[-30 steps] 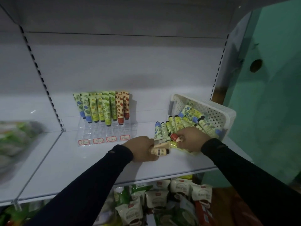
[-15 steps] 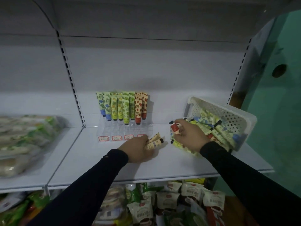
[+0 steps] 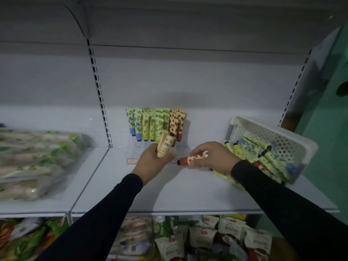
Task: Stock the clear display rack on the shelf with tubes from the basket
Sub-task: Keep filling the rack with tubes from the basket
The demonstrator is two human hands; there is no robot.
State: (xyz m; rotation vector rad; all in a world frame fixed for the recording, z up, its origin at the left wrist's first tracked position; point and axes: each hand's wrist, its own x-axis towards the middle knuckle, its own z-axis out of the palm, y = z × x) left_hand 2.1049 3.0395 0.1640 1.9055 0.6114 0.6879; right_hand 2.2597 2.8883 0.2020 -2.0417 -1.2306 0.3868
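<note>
Gripping cream tubes (image 3: 164,146), your left hand (image 3: 152,162) neared the centre-frame clear display rack (image 3: 135,147); your right hand (image 3: 212,157) pinched a red-capped tube (image 3: 192,159). Back rows stood filled; many remained in the right-side basket (image 3: 293,140).

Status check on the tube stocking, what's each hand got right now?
Left hand grips beige tubes at the clear rack. Right hand holds a red-capped tube, basket beside it. Nothing blocking the rack.
</note>
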